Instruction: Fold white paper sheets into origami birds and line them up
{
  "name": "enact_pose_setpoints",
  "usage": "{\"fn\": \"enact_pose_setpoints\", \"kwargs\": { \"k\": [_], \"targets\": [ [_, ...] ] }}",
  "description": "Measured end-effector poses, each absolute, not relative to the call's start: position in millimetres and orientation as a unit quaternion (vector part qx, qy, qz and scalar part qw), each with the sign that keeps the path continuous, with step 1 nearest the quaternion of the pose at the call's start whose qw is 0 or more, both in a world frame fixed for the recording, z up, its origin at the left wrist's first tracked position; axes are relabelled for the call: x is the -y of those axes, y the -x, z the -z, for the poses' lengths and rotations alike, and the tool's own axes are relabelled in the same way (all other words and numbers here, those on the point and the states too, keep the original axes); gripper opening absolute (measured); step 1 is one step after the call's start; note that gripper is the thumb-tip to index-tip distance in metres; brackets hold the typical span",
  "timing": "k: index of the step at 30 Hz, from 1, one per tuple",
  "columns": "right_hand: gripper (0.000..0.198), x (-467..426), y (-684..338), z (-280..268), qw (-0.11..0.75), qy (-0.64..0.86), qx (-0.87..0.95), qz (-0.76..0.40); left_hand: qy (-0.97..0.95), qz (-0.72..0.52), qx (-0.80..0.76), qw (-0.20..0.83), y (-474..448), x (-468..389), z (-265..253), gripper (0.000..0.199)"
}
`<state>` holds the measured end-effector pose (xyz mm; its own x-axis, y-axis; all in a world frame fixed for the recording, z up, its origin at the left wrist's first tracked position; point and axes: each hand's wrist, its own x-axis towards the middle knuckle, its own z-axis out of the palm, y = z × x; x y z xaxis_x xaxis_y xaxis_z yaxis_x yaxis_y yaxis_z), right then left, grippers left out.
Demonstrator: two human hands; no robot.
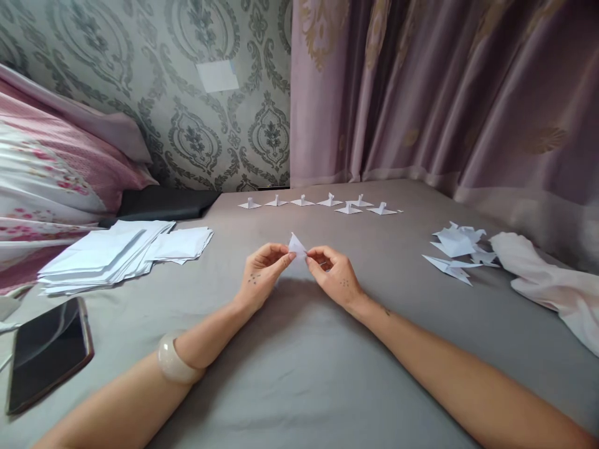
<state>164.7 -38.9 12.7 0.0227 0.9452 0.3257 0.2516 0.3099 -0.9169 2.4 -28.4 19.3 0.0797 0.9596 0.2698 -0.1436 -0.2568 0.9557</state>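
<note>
Between my two hands is a small folded piece of white paper (297,247), its pointed tip facing up and away from me. My left hand (266,272) pinches its left edge between thumb and fingers. On the opposite edge, my right hand (335,274) grips the paper the same way. Both hands are raised a little over the grey sheet (299,349). The paper's lower part is partly hidden by my fingers. Beyond my hands, several small folded paper figures (329,200) stand in a loose row near the far edge.
Stacks of white paper (98,255) and smaller squares (180,244) lie at left, with a phone (49,355) closer in. A black flat item (168,202) sits behind them. To the right are a heap of folded papers (458,240) and a pale crumpled cloth (552,274).
</note>
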Motion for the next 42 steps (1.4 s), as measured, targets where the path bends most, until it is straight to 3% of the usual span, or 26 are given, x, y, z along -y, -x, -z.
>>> {"fn": "enact_pose_setpoints", "kwargs": {
  "k": [7,13,23,30,42],
  "targets": [
    [0.026,37,-164,-14,0.537,0.443,0.583,-0.418,-0.552,-0.55,-0.368,0.508,-6,33,-23,0.019],
    [0.033,31,-175,-18,0.508,0.428,0.53,-0.527,-0.528,-0.537,-0.326,0.572,-4,34,-27,0.039],
    [0.033,27,-186,-19,0.459,0.374,0.525,-0.612,-0.52,-0.512,-0.308,0.611,-1,34,-26,0.026],
    [0.022,29,-184,-20,0.456,0.363,0.571,-0.579,-0.516,-0.518,-0.303,0.612,1,29,-22,0.024],
    [0.023,41,-173,-31,0.47,0.442,0.619,-0.448,-0.514,-0.494,-0.316,0.626,1,28,-20,0.021]
  ]
}}
